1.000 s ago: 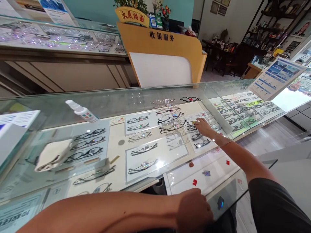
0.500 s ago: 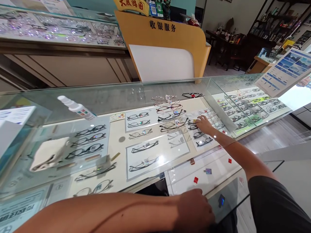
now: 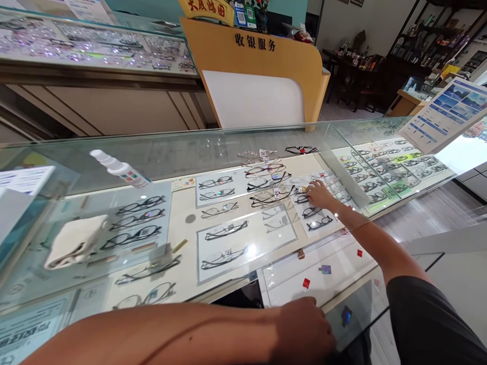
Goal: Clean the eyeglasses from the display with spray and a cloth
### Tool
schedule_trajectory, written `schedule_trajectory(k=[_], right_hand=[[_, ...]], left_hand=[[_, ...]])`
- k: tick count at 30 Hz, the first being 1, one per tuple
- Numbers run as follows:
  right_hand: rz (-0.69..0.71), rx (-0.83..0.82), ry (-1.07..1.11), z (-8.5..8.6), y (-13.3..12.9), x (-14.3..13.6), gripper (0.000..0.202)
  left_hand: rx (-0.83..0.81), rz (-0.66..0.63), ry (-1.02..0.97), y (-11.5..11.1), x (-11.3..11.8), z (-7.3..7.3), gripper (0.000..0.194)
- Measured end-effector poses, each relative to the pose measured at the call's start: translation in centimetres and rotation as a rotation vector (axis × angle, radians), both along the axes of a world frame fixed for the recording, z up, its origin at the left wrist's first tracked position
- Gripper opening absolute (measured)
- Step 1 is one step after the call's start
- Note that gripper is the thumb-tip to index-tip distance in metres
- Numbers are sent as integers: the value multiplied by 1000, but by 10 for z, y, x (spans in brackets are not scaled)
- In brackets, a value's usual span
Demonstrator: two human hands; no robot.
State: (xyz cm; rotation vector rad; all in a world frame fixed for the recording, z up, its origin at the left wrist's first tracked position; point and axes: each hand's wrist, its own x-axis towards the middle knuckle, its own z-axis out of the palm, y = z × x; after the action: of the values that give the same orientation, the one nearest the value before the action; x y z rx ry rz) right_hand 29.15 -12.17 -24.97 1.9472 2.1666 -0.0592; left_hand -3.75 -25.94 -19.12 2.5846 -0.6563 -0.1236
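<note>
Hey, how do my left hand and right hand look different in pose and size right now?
Your left hand looks curled, low beside the white surface; your right hand reaches out among the eyeglasses. The left hand appears larger and closer to the camera, the right hand smaller and farther away. Both are bare, without gloves.

Bright white glare spots the glass counter [image 3: 182, 157]; edges stretch.

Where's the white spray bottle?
In the head view, the spray bottle is on the left, on top of the glass display case, beyond and slightly right of the folded cream cloth.
</note>
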Motion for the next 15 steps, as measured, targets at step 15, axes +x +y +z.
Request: schedule_trajectory(k=[15], right_hand=[[26, -4, 1, 0, 4, 6, 35]], left_hand=[[26, -11, -5, 2, 0, 1, 25]])
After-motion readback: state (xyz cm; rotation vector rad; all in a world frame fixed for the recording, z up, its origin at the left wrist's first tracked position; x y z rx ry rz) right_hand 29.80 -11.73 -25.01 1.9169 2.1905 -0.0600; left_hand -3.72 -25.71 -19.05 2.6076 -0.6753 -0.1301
